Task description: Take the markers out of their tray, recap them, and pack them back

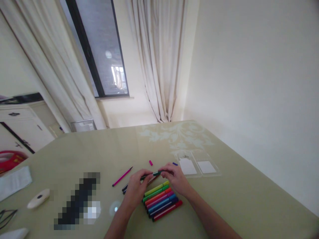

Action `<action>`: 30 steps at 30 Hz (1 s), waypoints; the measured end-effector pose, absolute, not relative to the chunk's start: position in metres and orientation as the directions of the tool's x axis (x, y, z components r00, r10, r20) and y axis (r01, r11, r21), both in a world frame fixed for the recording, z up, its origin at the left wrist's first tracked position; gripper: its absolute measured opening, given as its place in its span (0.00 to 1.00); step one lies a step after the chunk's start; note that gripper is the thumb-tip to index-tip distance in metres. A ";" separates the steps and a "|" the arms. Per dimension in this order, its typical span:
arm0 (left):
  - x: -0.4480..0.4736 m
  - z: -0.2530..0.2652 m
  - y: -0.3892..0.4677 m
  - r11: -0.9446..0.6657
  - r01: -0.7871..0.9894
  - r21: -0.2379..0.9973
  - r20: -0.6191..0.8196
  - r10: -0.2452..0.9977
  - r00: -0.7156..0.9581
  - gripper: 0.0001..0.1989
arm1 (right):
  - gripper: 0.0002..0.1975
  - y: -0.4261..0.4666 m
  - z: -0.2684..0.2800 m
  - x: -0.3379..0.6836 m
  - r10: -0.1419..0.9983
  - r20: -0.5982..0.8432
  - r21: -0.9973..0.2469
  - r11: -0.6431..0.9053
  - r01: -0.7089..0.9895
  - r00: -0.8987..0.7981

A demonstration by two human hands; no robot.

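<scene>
A dark green marker [156,173] is held level between both hands above the table. My left hand [136,183] pinches its left part, and my right hand [173,176] pinches its right end. Just under the hands, a brown marker [153,179] and dark markers [125,188] lie partly hidden by my left hand. Closer to me is a slanted row of several capped markers [160,199], from yellow-green to red. An uncapped pink marker [122,176] rests left of my left hand. Beyond the hands lie a pink cap [151,163] and a small blue piece [175,164].
A clear plastic case [200,175] with white inserts lies open beyond my right hand. On the left of the table [239,199] are a blurred-out dark object [77,202], a white oval device [38,198], a folded cloth [15,182] and glasses [7,217]. A wall [261,83] borders the right.
</scene>
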State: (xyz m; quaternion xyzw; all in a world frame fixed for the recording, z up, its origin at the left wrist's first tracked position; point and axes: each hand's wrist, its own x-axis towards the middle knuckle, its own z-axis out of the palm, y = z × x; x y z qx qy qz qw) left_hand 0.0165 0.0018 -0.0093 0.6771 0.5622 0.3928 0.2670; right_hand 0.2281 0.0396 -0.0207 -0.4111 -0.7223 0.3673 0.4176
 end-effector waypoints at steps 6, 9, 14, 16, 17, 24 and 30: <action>0.015 -0.015 0.004 -0.277 0.699 0.659 0.227 0.960 0.166 0.10 | 0.09 0.046 -0.022 0.218 0.877 0.352 -0.801 0.463 0.381 -0.326; 0.017 -0.017 0.002 -0.301 0.776 0.554 0.217 0.952 0.214 0.08 | 0.13 0.058 -0.016 0.199 0.835 0.395 -0.705 0.543 0.457 -0.383; 0.017 -0.016 0.003 -0.323 0.718 0.616 0.172 0.945 0.278 0.10 | 0.10 0.088 -0.011 0.165 0.831 0.228 -0.506 0.547 0.667 -0.508; 0.007 -0.016 0.007 -0.285 0.721 0.632 0.199 0.959 0.204 0.12 | 0.07 0.094 -0.013 0.162 0.851 0.187 -0.470 0.516 0.716 -0.491; -0.001 -0.017 0.009 -0.237 0.751 0.617 0.217 0.968 0.127 0.13 | 0.07 0.095 -0.013 0.165 0.861 0.183 -0.466 0.501 0.729 -0.475; -0.059 -0.033 0.013 0.194 0.933 0.304 0.266 0.923 -0.279 0.14 | 0.10 0.055 -0.019 0.216 0.898 0.309 -0.710 0.437 0.552 -0.313; -0.031 -0.021 0.014 -0.099 0.725 0.682 0.279 0.951 -0.132 0.14 | 0.13 0.044 -0.020 0.230 0.952 0.251 -0.945 0.281 0.167 -0.177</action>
